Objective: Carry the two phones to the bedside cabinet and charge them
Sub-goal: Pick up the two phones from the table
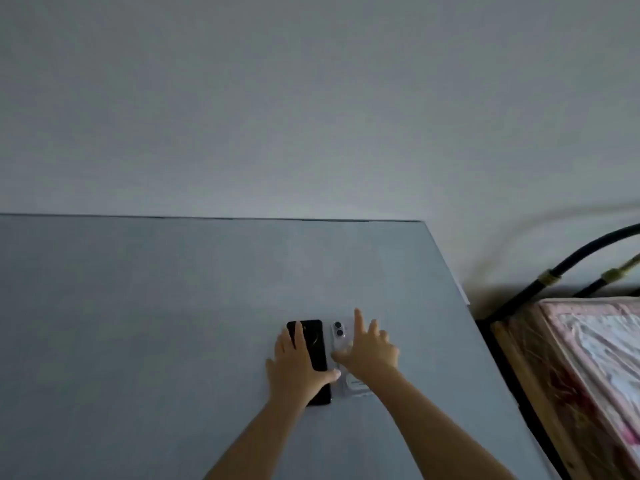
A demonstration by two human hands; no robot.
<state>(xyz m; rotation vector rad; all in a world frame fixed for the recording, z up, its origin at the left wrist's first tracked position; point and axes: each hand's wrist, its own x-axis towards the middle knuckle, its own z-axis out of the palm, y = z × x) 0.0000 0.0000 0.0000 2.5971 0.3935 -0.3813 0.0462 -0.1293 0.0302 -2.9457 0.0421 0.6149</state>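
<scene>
Table (138,323): grey top, against the wall; both phones lie on it, near the right side.
Black phone (313,344): flat on the table, dark face up, long side running away from the person.
White phone (341,336): just beside the black one on its right, back up w/ two camera lenses showing, clear case.
Left hand (296,367): palm down over the black phone's left half, fingers spread, thumb out to the right across its lower end. Resting on it, no closed grip that I can see; phone not lifted.
Right hand (372,348): open wide above the white phone, index stretched fwd, thumb reaching left toward the edge. Whether it touches the phone: can't tell. Holds nothing yet.
Bed (588,358): off to the right, black metal frame, pink cover.
Cabinet, charger: not in view.
Progress: right at the start, by my read. Pickup in hand, nothing carried.
Left to do: close on each phone, lift both, walk to the cabinet, plug both in.
</scene>
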